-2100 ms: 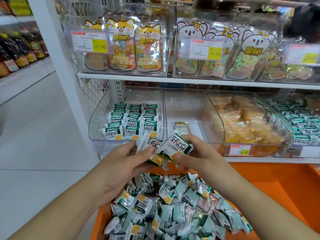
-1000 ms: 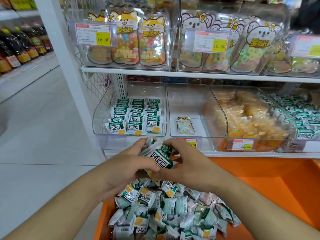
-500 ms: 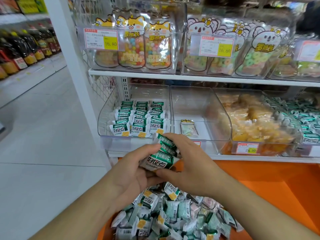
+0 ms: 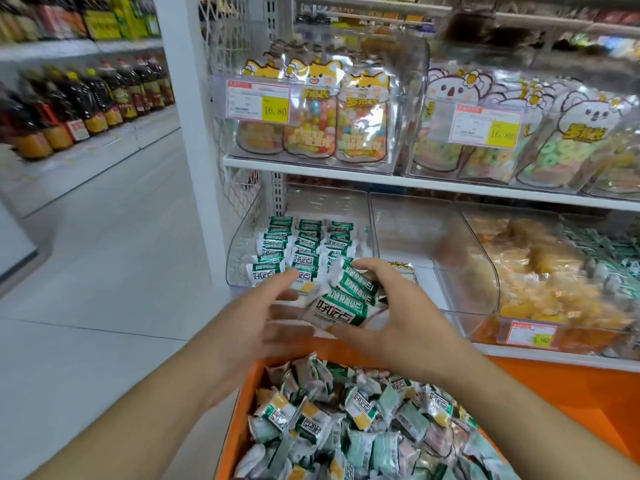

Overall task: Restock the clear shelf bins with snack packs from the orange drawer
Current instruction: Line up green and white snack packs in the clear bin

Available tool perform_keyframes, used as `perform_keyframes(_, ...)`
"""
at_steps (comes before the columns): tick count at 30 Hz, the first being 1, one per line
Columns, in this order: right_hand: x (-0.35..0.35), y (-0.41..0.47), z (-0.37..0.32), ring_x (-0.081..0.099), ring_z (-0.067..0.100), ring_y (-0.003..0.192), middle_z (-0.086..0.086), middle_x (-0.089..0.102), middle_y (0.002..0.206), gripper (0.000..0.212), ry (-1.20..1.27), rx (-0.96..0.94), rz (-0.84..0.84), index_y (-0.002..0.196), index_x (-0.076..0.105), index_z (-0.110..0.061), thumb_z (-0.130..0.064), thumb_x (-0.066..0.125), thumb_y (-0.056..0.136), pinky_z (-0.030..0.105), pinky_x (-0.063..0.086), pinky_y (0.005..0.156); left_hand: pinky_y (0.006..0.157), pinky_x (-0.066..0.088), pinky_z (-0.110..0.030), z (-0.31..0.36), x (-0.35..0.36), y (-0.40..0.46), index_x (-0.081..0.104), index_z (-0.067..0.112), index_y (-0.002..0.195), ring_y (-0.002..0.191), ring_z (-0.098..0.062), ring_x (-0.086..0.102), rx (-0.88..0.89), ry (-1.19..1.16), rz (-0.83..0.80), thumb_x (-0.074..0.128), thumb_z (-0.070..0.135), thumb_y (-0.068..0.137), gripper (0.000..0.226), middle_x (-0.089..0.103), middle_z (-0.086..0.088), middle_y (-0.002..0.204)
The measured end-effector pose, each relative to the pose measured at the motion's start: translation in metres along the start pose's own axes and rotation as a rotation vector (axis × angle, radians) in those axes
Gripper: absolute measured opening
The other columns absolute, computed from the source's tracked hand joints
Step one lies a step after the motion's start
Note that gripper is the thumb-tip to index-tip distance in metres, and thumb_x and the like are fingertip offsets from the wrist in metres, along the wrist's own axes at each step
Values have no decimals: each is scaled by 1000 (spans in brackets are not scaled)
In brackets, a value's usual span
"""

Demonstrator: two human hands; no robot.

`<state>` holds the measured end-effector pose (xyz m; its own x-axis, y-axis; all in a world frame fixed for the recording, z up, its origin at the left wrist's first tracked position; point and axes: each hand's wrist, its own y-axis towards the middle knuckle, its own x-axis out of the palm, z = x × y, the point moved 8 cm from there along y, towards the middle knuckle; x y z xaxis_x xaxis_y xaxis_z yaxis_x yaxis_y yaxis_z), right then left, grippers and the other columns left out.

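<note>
The right hand gripped a short stack of green-and-white packs, fingers curled over the top and thumb under the front one. Half a second before, both hands had been squaring that stack just above the orange drawer; now it had risen to the front lip of the left bin, right before the rows of the same packs standing inside. The left hand had let go: its fingers were spread and nearly straight, the fingertips near the stack's left end but holding nothing, as far as could be seen.

So the gathering and aligning looked finished, and the carry into the bin was under way on one hand alone. The stack sat tilted, front edge low, so it would likely need righting to join the upright rows. The bin right of that one held a single odd packet and was otherwise bare. The drawer below the left bin was heaped with loose packs, so plenty of restocking remained.
</note>
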<state>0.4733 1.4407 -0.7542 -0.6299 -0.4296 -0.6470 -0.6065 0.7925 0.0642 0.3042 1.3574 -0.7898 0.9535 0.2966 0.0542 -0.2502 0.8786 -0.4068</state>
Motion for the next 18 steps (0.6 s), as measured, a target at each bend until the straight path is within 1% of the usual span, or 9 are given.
perform_keyframes(1, 3, 13, -5, 62, -19, 91, -29, 63, 103, 67, -2, 9, -16, 130, 47, -42, -40, 90, 79, 7, 51, 70, 91, 61, -48, 5, -21, 5, 68, 15, 117, 95, -26, 78, 32, 62, 124, 61, 52, 99, 41, 79, -7, 105)
perform_keyframes(3, 11, 47, -11, 68, -7, 81, -22, 68, 101, 68, -49, 28, -42, 131, 47, -40, -49, 89, 78, 19, 59, 65, 93, 59, -49, 15, -58, 13, 67, 23, 108, 94, -22, 75, 106, 221, 358, 62, 40, 101, 20, 76, -2, 105)
perform_keyframes(5, 21, 83, -9, 72, 2, 79, -17, 72, 101, 68, -88, 50, -55, 129, 49, -39, -52, 90, 75, 33, 64, 72, 85, 56, -38, 21, -81, 19, 64, 27, 107, 92, -18, 68, 158, 363, 484, 59, 28, 102, 7, 71, 3, 108)
perform_keyframes(7, 36, 118, -4, 71, 6, 92, -16, 70, 113, 77, -120, 64, -100, 133, 51, -35, -55, 92, 71, 37, 62, 84, 77, 47, -30, 20, -88, 28, 61, 27, 118, 99, -18, 61, 170, 498, 489, 56, 8, 97, 28, 65, 8, 120)
perform_keyframes(9, 54, 145, 6, 66, 12, 111, -9, 62, 139, 90, -149, 86, -172, 142, 49, -32, -58, 93, 68, 36, 56, 96, 82, 42, -29, 16, -88, 38, 56, 27, 131, 107, -16, 53, 140, 624, 438, 55, -3, 89, 52, 56, 8, 125)
perform_keyframes(10, 63, 156, 10, 62, 14, 117, -7, 54, 150, 95, -167, 101, -222, 146, 48, -31, -58, 93, 68, 35, 52, 100, 82, 41, -29, 14, -88, 41, 55, 26, 134, 107, -15, 50, 138, 658, 424, 55, -5, 88, 56, 53, 6, 125)
perform_keyframes(12, 81, 169, 20, 56, 16, 127, -6, 47, 157, 103, -231, 121, -324, 151, 47, -29, -63, 93, 64, 33, 46, 105, 79, 42, -28, 15, -90, 45, 55, 24, 134, 104, -14, 49, 171, 677, 425, 55, -3, 88, 53, 53, 5, 126)
perform_keyframes(14, 94, 176, 25, 50, 16, 137, -7, 48, 158, 106, -280, 125, -398, 152, 48, -31, -68, 91, 62, 33, 43, 106, 70, 42, -22, 16, -92, 48, 54, 23, 134, 100, -11, 52, 207, 703, 425, 56, 1, 90, 49, 54, 6, 124)
perform_keyframes(18, 111, 186, 27, 49, 14, 140, -8, 49, 156, 94, -303, 118, -460, 153, 48, -27, -58, 89, 74, 29, 41, 104, 63, 37, -13, 17, -93, 53, 55, 25, 130, 84, -5, 51, 233, 736, 414, 60, 9, 92, 41, 52, 9, 115)
